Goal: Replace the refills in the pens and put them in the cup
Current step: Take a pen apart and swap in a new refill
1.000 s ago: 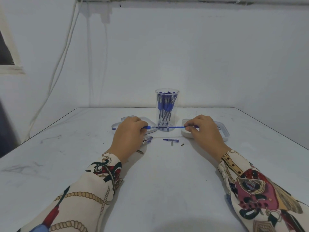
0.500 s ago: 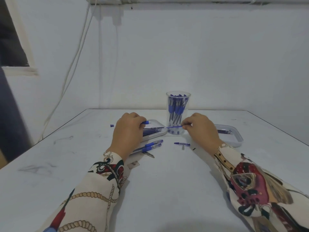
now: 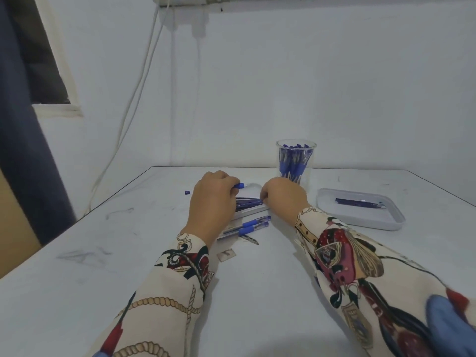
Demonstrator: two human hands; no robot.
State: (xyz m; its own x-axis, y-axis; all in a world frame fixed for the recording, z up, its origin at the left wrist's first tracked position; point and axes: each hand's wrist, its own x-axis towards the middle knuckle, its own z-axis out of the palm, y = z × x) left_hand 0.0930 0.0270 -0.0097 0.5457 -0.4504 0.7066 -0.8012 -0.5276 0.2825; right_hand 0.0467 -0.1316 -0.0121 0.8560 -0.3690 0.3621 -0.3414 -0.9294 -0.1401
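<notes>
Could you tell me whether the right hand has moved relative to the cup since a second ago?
Yes: the right hand has moved left, from right of the cup to its left.

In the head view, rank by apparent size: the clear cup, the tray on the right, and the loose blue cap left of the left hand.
1. Tray on the right, widest, though nearer the camera than the cup.
2. Clear cup, holding pens.
3. Loose blue cap, by far the smallest, lying on the table beyond the left hand.

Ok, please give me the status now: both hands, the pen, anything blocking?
Left hand grips pen barrel. Right hand pinches refill over left tray. Cup full of pens, path clear.
</notes>
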